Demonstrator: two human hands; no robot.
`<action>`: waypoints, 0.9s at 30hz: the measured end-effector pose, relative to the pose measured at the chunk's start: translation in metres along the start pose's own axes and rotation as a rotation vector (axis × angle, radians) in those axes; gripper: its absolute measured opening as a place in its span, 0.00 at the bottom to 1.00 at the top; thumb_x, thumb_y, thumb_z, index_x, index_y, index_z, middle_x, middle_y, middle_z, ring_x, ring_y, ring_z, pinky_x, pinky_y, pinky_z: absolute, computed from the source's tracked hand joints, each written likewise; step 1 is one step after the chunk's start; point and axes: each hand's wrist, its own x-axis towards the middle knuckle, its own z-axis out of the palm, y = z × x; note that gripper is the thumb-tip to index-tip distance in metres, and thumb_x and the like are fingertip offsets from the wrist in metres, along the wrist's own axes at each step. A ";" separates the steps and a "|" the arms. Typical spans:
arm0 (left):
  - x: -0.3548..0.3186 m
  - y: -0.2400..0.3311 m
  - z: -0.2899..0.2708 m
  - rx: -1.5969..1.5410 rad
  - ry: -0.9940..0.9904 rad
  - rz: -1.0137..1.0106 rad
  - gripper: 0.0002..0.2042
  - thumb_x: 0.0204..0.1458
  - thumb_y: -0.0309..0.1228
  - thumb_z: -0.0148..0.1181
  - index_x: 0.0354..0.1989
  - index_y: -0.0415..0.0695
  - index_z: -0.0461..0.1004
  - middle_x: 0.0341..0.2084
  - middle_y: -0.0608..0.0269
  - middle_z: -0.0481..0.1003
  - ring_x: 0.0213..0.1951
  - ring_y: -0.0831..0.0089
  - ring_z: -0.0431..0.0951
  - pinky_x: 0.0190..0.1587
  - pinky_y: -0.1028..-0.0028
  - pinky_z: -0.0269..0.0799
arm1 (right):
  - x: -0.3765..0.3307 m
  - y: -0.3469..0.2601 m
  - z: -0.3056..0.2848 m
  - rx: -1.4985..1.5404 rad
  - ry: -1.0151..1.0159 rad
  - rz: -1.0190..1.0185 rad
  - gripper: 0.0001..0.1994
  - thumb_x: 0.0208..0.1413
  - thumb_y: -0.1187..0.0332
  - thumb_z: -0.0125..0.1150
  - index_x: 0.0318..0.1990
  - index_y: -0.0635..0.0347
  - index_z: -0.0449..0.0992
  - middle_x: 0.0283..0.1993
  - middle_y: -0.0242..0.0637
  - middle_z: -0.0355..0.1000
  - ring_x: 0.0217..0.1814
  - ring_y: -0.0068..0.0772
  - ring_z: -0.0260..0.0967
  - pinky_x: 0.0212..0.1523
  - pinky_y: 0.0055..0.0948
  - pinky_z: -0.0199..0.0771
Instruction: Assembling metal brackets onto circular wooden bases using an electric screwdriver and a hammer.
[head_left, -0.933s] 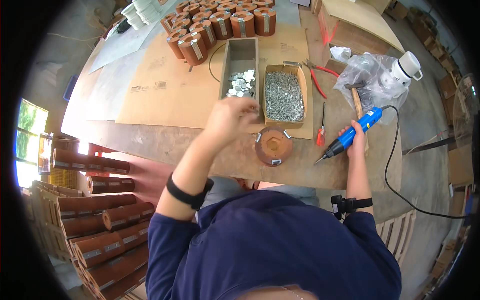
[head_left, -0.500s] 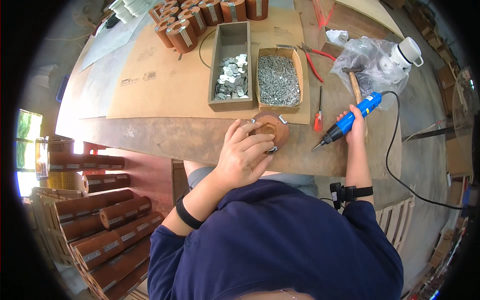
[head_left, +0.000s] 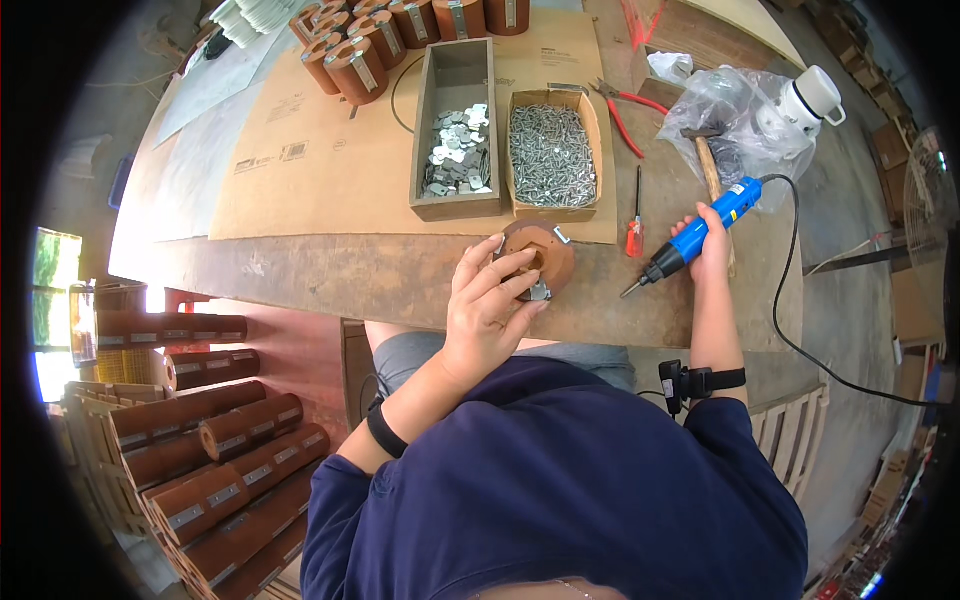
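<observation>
My left hand point(head_left: 488, 300) grips a reddish-brown hollow cylinder point(head_left: 558, 268) at the table's near edge. Its fingers lie over the top and near the hole, with the thumb at the near side. Small metal plates sit on the cylinder's rim, one close to my thumb. My right hand point(head_left: 711, 247) is wrapped round a blue electric screwdriver point(head_left: 705, 232), whose black nose and bit point down-left toward the table, apart from the cylinder. Beyond the cylinder stand a grey wooden box of small metal plates point(head_left: 462, 150) and a cardboard box of screws point(head_left: 552, 155).
Right of the boxes lie red-handled pliers point(head_left: 625, 115), a red screwdriver point(head_left: 636, 235), a hammer point(head_left: 708, 165) and a plastic bag beside a white bottle point(head_left: 808, 100). Finished-looking brown cylinders point(head_left: 357, 72) stand at the back; long ones point(head_left: 230, 490) are stacked lower left. A black cord point(head_left: 785, 325) trails right.
My left fingers have shifted slightly on the cylinder, uncovering more of its hole and the near metal plate. The screwdriver stays nearly in place in my right hand.
</observation>
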 end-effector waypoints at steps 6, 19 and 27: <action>-0.001 0.000 0.001 -0.002 0.008 -0.004 0.17 0.27 0.24 0.66 0.31 0.41 0.75 0.41 0.60 0.72 0.52 0.55 0.62 0.51 0.63 0.60 | 0.002 0.001 -0.001 0.007 -0.007 0.000 0.15 0.42 0.65 0.60 0.34 0.63 0.65 0.26 0.40 0.65 0.25 0.37 0.67 0.30 0.38 0.72; -0.003 -0.002 0.001 0.015 -0.001 0.006 0.20 0.26 0.25 0.67 0.34 0.41 0.74 0.42 0.59 0.71 0.52 0.55 0.62 0.51 0.62 0.60 | 0.002 0.001 0.000 0.007 0.001 -0.006 0.16 0.41 0.65 0.61 0.34 0.64 0.65 0.26 0.41 0.65 0.25 0.38 0.67 0.29 0.38 0.72; 0.044 -0.004 -0.017 0.020 -0.039 0.110 0.24 0.37 0.35 0.64 0.44 0.38 0.68 0.45 0.53 0.67 0.51 0.53 0.62 0.51 0.62 0.58 | 0.004 0.001 -0.003 -0.002 0.011 -0.015 0.15 0.41 0.65 0.61 0.33 0.65 0.64 0.25 0.41 0.65 0.24 0.37 0.68 0.27 0.37 0.73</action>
